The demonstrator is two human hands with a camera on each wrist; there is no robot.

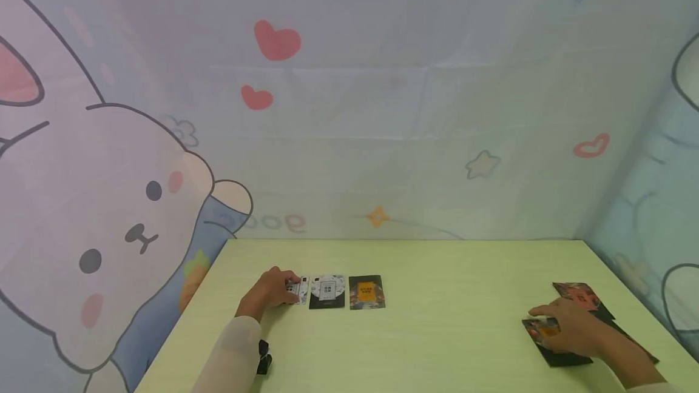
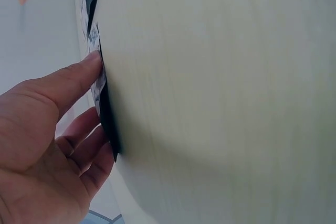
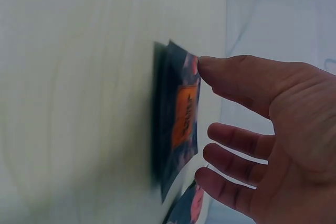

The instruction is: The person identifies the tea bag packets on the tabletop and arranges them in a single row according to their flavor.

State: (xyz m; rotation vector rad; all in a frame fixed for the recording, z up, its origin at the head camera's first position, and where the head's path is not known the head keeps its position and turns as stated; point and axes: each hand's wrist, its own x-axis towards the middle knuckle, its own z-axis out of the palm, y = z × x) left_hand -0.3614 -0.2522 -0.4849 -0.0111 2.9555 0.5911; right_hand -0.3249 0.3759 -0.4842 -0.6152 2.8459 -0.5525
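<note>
At the lower left of the head view, the left hand [image 1: 272, 287] has its thumb on a white patterned packet [image 1: 303, 292], the other fingers bent against that packet; whether they pinch it cannot be told. At the lower right, the right hand [image 1: 577, 327] touches an orange-labelled packet [image 3: 184, 116] with its thumb, the visible fingers loose and spaced apart in the right wrist view. Just beyond that hand lies a red-labelled packet [image 1: 582, 297], with dark packet edges showing beside it. To the right of the white packet, in a row left of the frame's centre, are a black-and-white packet [image 1: 327, 292] and a dark packet with an orange label [image 1: 367, 292]. A small black object [image 1: 264, 358] sits beside the left sleeve [image 1: 232, 356] near the bottom edge. All rest on a pale yellow-green table [image 1: 448, 308]; behind it hangs a pastel cloth [image 1: 382, 156] with a large cartoon rabbit [image 1: 117, 223] at left.
</note>
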